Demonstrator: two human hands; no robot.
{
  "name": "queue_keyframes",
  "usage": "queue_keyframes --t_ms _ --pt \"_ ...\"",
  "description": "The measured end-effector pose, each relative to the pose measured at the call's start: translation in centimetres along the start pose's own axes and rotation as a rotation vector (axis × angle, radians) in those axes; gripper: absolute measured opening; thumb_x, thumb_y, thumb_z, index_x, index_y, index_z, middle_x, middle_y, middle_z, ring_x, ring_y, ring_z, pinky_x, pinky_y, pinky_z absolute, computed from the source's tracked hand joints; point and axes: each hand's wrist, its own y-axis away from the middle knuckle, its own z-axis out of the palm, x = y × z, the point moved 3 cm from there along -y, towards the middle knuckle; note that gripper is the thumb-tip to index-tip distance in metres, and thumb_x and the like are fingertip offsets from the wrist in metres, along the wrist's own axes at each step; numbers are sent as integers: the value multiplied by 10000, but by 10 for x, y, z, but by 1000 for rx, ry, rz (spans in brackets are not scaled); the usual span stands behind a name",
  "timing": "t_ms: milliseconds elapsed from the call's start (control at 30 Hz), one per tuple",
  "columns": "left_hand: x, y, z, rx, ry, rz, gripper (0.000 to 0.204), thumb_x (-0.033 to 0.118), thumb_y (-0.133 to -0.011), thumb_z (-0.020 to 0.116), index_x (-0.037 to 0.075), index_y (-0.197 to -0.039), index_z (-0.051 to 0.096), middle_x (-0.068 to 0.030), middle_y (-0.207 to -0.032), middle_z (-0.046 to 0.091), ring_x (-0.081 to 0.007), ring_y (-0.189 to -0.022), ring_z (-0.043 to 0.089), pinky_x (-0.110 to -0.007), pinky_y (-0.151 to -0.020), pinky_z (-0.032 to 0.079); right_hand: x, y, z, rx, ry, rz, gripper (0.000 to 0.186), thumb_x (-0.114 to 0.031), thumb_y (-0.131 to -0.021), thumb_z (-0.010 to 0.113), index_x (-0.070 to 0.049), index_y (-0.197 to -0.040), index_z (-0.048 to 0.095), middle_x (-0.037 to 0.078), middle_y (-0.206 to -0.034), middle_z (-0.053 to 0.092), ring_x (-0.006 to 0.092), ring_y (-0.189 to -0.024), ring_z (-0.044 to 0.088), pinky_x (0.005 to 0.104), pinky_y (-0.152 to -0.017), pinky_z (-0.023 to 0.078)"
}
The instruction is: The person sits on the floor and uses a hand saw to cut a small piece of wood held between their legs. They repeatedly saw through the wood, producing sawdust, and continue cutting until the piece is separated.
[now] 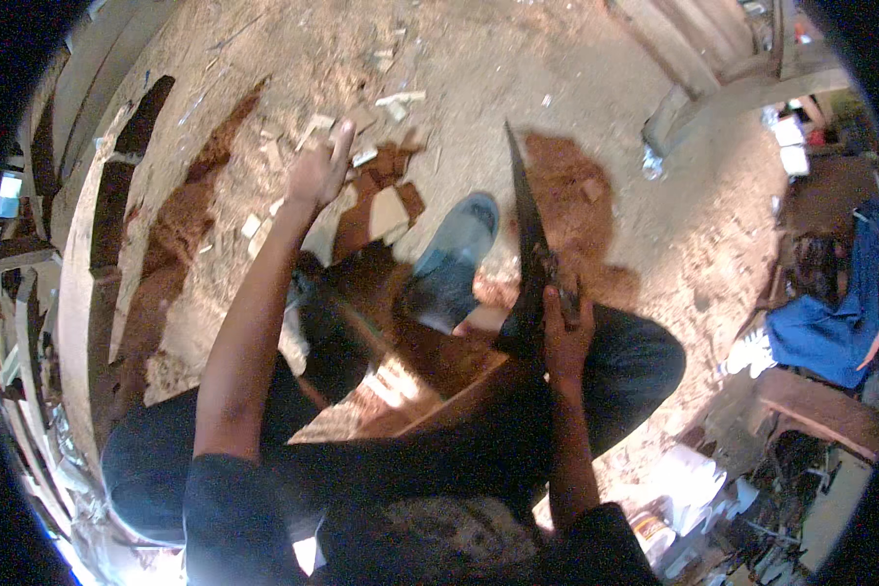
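Head view shows the saw just right of the shoe, its dark blade tapering to a narrow tip that points away from the person, a little beyond the toe of the shoe. The right hand, to the right of the shoe and nearer the body, is wrapped around the handle end; shade hides exactly how the fingers close. The left hand, left of the shoe and slightly farther out, seems released and holds nothing that I can make out, with one finger stretched out; blur leaves the curl of the others unclear. Nearest to it, left of the shoe, lie wood offcuts on a sawdust-strewn floor. The saw looks fairly light, stiff along its length but likely to flex toward the thin tip, and not fragile, though a sideways bend could kink it. Its handle is the place to take hold; the edges of the blade, probably sharp, are best left alone, though teeth are too small to see. Far right of the shoe hangs a blue cloth; a tall plank stands well to its left.
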Motion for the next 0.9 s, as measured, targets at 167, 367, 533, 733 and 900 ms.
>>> queue_keyframes --t_ms 167,367,533,733,900 --pt "32 15 1 -304 400 -152 882 694 -1028 207 -33 -1364 576 -408 -1175 631 -537 -1182 592 -559 -1047 439 -17 -4 -34 611 325 -258 541 -214 -959 756 -21 -1403 514 107 -1091 645 204 -882 642 322 -755 549" --pt "5 28 12 -245 373 74 576 479 -1055 337 2 -1339 490 -358 -1245 620 -537 -1218 567 -539 -1056 438 -190 103 -4 -1062 60 190 453 -170 -936 756 -5 -1301 544 110 -1084 645 214 -862 656 346 -740 564" --pt "43 46 11 -295 99 160 753 653 -961 487 63 -1428 484 -350 -1179 643 -505 -1208 600 -538 -1023 488 -216 139 18 -1473 -91 219 385 -197 -954 729 -6 -1246 568 97 -1029 643 194 -825 641 332 -708 543" --pt "13 77 52 -173 -258 289 1083 753 -670 789 128 -1478 432 -295 -1299 548 -501 -1105 655 -531 -935 571 -221 159 21 -1511 -371 408 319 -230 -976 698 -7 -1181 596 80 -962 641 170 -780 623 315 -669 518" --pt "-41 44 90 -259 -379 222 899 630 -744 813 71 -1389 533 -285 -1272 613 -453 -1097 672 -501 -947 577 -231 162 35 -1522 -658 621 287 -258 -995 672 -7 -1126 620 67 -906 639 149 -743 609 302 -637 498"
